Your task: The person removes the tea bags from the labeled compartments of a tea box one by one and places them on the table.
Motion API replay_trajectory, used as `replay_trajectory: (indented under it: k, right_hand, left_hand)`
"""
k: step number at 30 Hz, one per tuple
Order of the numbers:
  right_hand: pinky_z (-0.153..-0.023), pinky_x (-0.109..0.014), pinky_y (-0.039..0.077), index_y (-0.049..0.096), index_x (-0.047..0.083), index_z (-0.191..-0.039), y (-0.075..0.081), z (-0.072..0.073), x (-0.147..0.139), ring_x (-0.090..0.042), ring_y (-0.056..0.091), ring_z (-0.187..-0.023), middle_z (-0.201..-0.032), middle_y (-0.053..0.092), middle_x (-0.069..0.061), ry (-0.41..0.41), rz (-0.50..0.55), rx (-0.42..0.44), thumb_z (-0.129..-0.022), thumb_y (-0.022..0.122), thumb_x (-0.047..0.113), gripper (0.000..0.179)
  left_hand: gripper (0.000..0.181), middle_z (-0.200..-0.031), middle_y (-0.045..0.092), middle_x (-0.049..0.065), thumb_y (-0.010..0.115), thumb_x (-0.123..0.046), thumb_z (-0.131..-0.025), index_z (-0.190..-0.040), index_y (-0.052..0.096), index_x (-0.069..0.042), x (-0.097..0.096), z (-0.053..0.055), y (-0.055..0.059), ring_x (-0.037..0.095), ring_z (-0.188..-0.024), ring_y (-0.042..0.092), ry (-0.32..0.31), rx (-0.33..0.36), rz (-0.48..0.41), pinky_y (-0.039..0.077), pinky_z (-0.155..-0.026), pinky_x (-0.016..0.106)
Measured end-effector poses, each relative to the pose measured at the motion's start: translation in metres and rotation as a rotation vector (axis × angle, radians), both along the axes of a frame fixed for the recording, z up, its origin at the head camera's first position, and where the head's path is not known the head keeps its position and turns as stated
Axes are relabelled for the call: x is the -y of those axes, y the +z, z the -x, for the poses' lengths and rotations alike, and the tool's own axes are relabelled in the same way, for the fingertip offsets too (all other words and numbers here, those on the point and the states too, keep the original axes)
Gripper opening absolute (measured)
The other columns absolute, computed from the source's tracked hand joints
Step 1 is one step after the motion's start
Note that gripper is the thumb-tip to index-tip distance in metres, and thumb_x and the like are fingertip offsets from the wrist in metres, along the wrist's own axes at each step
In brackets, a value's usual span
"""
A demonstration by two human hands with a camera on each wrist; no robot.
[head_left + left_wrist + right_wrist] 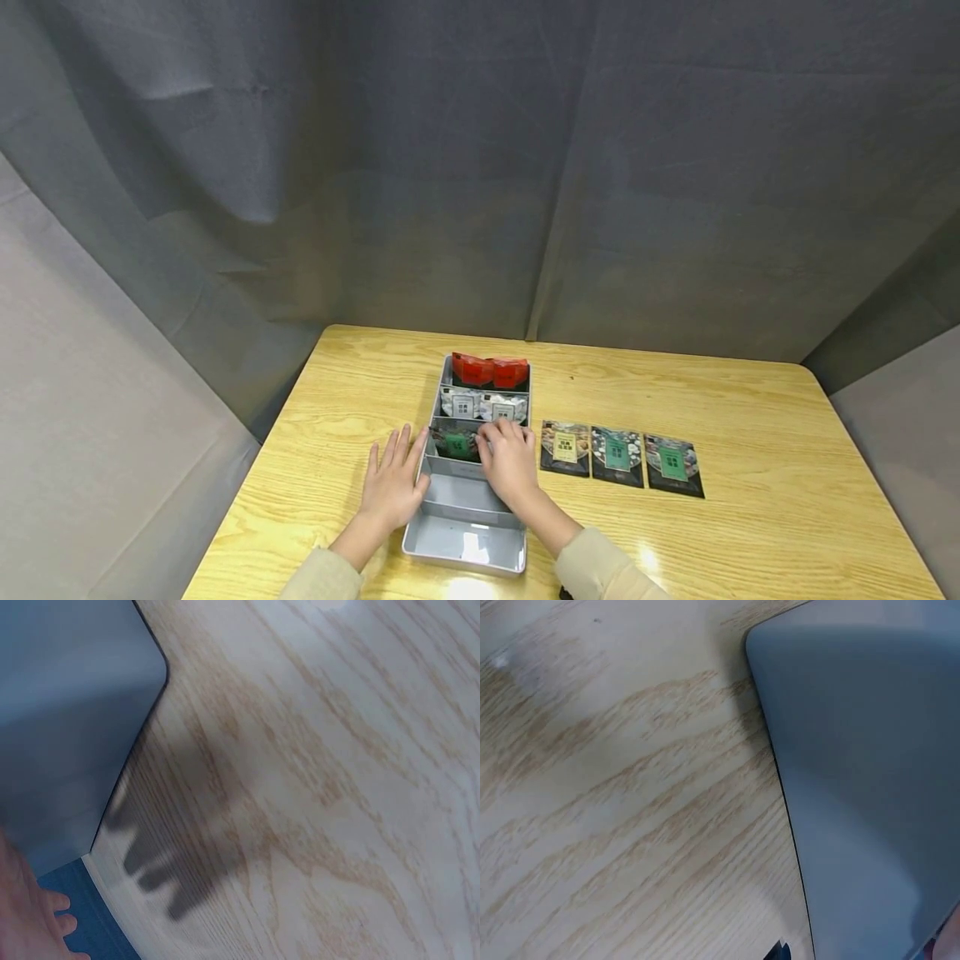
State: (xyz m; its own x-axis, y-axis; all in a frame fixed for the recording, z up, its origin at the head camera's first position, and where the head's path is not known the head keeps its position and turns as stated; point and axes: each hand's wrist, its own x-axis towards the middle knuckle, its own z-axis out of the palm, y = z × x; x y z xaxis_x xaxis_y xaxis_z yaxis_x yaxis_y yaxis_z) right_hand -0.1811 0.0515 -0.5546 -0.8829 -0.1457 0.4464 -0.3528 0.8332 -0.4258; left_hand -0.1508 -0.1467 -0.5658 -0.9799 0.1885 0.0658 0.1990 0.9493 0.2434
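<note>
A grey divided organizer box [467, 565] stands on the wooden table, its compartments in a column. My left hand [393, 487] lies along its left side, fingers spread, thumb by the rim. In the left wrist view that hand [26, 915] shows only partly, beside the box wall [67, 750]. My right hand [512, 462] reaches over the third compartment from the back with bent fingers, at the right edge of a dark packet with a green label [456, 444]. I cannot tell what is between those fingers, since the hand covers that side.
Two red packets [491, 372] stand in the rearmost compartment, two white ones [482, 406] in the one before it. Right of the box lie a packet with a yellow label [566, 448] and two with green labels [617, 456] in a row. Grey curtains [450, 167] enclose the table.
</note>
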Motion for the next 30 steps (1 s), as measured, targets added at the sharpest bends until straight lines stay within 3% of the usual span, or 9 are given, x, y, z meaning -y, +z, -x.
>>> replay_trajectory:
  k: [6, 15, 24, 30]
  right_hand:
    - [-0.081, -0.045, 0.037, 0.065, 0.017, -0.086, 0.008, 0.000, -0.009, -0.022, 0.054, -0.085, -0.087, 0.058, 0.000, 0.020, 0.054, -0.066, -0.082, 0.066, 0.018, 0.004]
    - [-0.080, -0.048, 0.035, 0.064, 0.013, -0.088, 0.040, 0.000, -0.031, -0.023, 0.055, -0.085, -0.088, 0.058, -0.002, 0.013, 0.179, -0.115, -0.085, 0.062, 0.015, 0.004]
    - [-0.085, -0.051, 0.033, 0.062, 0.008, -0.092, 0.064, -0.002, -0.069, -0.028, 0.057, -0.088, -0.093, 0.059, -0.009, -0.038, 0.241, -0.139, -0.087, 0.059, 0.011, 0.007]
    - [-0.086, -0.053, 0.031, 0.059, 0.001, -0.096, 0.073, -0.002, -0.105, -0.034, 0.054, -0.091, -0.099, 0.057, -0.016, -0.104, 0.265, -0.123, -0.091, 0.052, 0.010, 0.012]
  left_hand:
    - [0.066, -0.148, 0.025, 0.014, 0.047, -0.032, -0.087, -0.146, 0.022, -0.019, 0.000, 0.000, 0.001, 0.034, -0.136, 0.020, 0.004, 0.026, 0.008, 0.009, -0.109, 0.055]
    - [0.066, -0.149, 0.023, 0.014, 0.046, -0.031, -0.088, -0.147, 0.019, -0.020, -0.002, 0.000, 0.004, 0.032, -0.137, 0.017, 0.008, 0.052, 0.016, 0.006, -0.110, 0.055]
    - [0.068, -0.149, 0.022, 0.014, 0.046, -0.032, -0.088, -0.148, 0.015, -0.023, -0.002, -0.001, 0.003, 0.033, -0.137, 0.017, 0.008, 0.054, 0.015, 0.003, -0.110, 0.054]
    - [0.067, -0.150, 0.022, 0.014, 0.046, -0.032, -0.088, -0.147, 0.019, -0.022, -0.001, 0.000, 0.001, 0.033, -0.137, 0.016, 0.007, 0.045, 0.012, 0.007, -0.109, 0.055]
